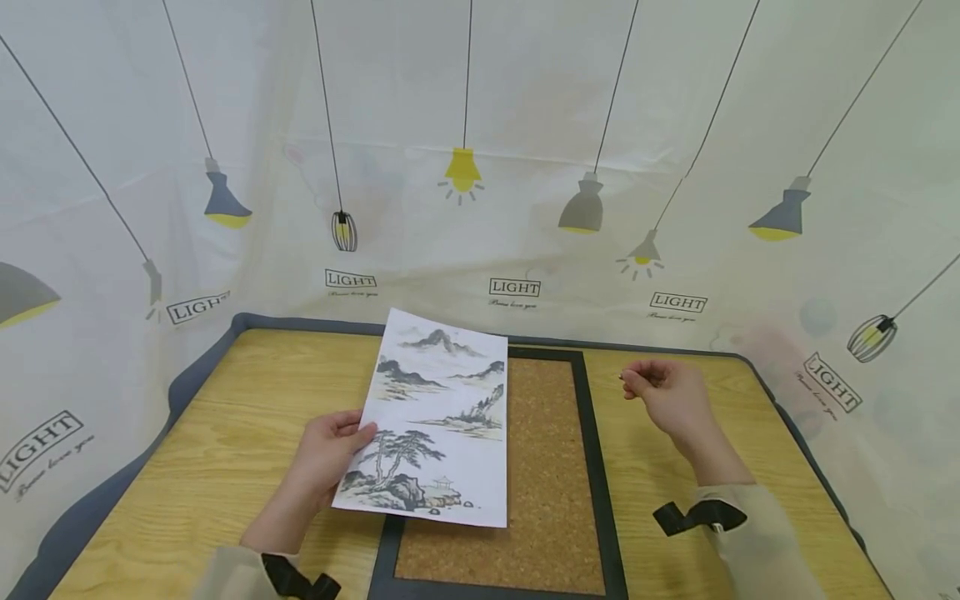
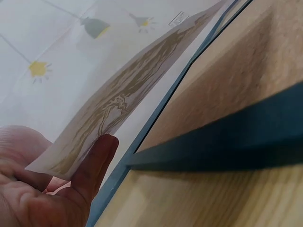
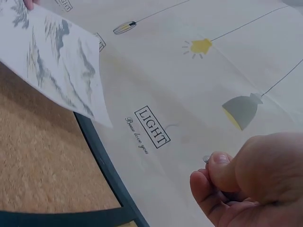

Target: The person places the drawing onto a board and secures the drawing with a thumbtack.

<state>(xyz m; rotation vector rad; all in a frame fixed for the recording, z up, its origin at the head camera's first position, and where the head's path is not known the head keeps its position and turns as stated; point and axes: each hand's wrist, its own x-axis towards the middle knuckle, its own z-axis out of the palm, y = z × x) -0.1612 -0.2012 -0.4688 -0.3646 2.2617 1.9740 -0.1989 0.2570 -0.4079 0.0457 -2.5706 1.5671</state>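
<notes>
My left hand (image 1: 330,454) pinches the left edge of a sheet of paper (image 1: 442,417) printed with an ink landscape of mountains, pines and rocks. The sheet hangs tilted over a cork board (image 1: 551,467) with a dark frame, covering much of its left side. In the left wrist view, the left thumb and fingers (image 2: 94,165) lie on either side of the sheet's corner. To the right of the board, above the table, my right hand (image 1: 671,400) pinches a small silvery thumbtack (image 3: 206,159) between thumb and finger. The other right fingers are curled in.
The board lies on a wood-grain table (image 1: 195,467) with a dark border along its back edge (image 1: 300,323). A pale curtain (image 1: 405,100) printed with hanging lamps and the word LIGHT surrounds the table at the back and both sides.
</notes>
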